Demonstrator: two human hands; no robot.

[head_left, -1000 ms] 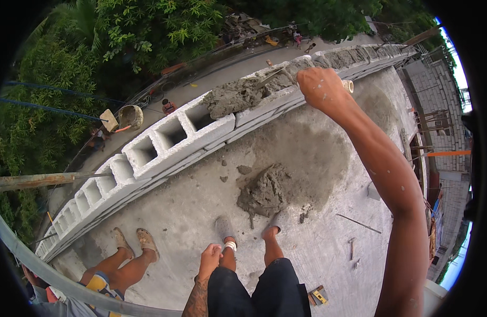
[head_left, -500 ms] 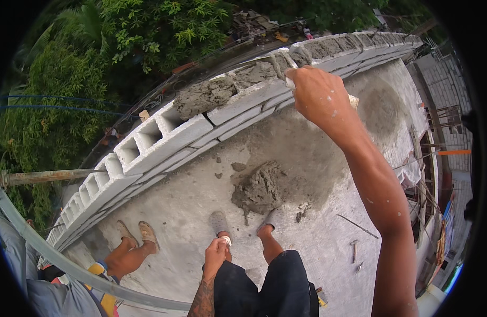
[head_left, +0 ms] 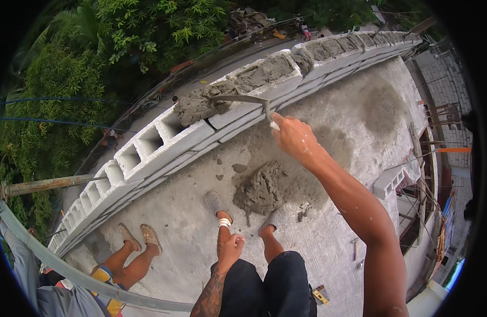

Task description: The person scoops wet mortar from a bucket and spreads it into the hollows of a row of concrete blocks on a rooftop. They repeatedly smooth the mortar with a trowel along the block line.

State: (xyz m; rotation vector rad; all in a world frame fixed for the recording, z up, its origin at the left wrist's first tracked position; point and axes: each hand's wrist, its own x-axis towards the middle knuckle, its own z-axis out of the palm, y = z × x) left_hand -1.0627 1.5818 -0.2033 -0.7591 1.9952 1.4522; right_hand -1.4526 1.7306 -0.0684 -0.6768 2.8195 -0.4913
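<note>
My right hand [head_left: 296, 138] is closed round the light handle of a trowel [head_left: 249, 99]. Its blade is on edge over the wet mortar [head_left: 201, 103] along the top of a block wall [head_left: 180, 141]. Near its left end, the mortar bed gives way to bare hollow blocks with exposed cells. My left hand [head_left: 232, 248] hangs above my thigh, fingers curled in and apparently holding nothing. On the floor in front of my feet sits a heap of mortar [head_left: 262, 187].
Another person's feet [head_left: 140, 238] stand at my left, by a curved metal pipe [head_left: 58, 264] and a wooden pole [head_left: 48, 186]. A loose block [head_left: 389, 182], a hammer [head_left: 355, 248] and a yellow tool [head_left: 321, 295] lie at right. Trees and a lower street show beyond the wall.
My right hand has moved left and nearer to me, bringing the trowel blade into sight over the mortar. My left hand has shifted slightly right.
</note>
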